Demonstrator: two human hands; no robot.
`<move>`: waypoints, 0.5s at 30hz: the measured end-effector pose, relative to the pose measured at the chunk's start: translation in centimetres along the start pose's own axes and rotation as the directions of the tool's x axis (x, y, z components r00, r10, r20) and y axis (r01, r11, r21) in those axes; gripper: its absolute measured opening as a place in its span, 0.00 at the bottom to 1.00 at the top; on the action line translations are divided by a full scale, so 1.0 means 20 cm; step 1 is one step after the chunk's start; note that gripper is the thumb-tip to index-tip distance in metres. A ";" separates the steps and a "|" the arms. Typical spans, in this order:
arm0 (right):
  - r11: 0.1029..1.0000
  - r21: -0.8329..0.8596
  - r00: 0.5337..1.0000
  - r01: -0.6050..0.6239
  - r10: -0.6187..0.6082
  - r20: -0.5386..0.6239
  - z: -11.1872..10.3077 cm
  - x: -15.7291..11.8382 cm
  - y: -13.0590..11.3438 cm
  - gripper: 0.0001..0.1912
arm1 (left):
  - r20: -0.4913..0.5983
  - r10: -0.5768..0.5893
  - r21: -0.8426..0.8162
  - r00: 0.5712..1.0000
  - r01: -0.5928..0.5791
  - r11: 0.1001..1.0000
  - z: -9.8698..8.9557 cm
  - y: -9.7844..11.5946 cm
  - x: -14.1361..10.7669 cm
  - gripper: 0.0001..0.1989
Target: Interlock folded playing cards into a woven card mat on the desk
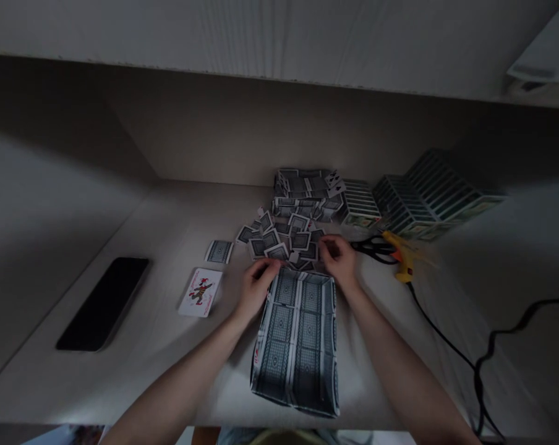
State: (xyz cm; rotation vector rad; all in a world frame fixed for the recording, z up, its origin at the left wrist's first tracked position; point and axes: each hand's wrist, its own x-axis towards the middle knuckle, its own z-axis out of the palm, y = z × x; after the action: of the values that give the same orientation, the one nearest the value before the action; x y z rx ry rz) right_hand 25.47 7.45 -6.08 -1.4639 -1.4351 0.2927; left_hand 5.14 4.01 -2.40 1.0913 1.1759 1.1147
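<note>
Locating the work area: a joined-card panel (295, 343), made of playing cards laid back-up and connected edge to edge by pale strips, lies on a pale desk (168, 377) directly in front of the wearer, its near end toward the body, a central position that appears to keep it within reach of both hands. The left hand (258, 287) sits at the panel's far left corner, fingers curled and touching the far edge; contact is visible, but whether this is a firm grip cannot be determined. The right hand (337, 259) stands just past the far right corner, partly closed, fingertips down among the loose cut cards (279, 244), which are scattered directly beyond the panel; whether it holds a card cannot be determined. A heap of cards (302, 198) behind the loose ones sits near the back wall, apparently kept clear of the working zone. Card assemblies (432, 191) stand to the right, beside a yellow hot glue gun (402, 253) and black-handled scissors (375, 248), both placed close to the right hand. A joker card (200, 292), a single card (219, 251) and a black smartphone (103, 303) lie well to the left.
</note>
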 end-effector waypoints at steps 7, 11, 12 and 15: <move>0.931 -0.147 0.904 0.333 -0.270 0.332 0.02 0.03 -0.03 0.26 | 0.136 0.062 0.041 0.989 -0.069 0.997 0.00 -0.02 0.01 0.09; 0.909 -0.188 0.840 0.371 -0.243 0.485 0.05 0.03 -0.02 0.23 | 0.157 0.074 0.036 0.985 -0.081 0.996 0.00 -0.03 0.01 0.10; 0.912 -0.187 0.845 0.365 -0.241 0.478 0.05 0.03 -0.01 0.22 | 0.159 0.079 0.029 0.984 -0.085 0.996 0.01 -0.03 0.01 0.10; 0.920 -0.185 0.874 0.346 -0.245 0.420 0.06 0.02 0.01 0.21 | 0.172 0.104 0.006 0.980 -0.106 0.994 0.01 -0.05 0.01 0.10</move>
State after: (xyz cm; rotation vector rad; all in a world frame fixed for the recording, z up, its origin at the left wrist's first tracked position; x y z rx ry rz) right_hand 24.70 8.40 -6.53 -1.4063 -2.0637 0.2161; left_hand 5.51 4.08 -3.40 1.2473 1.0022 1.0707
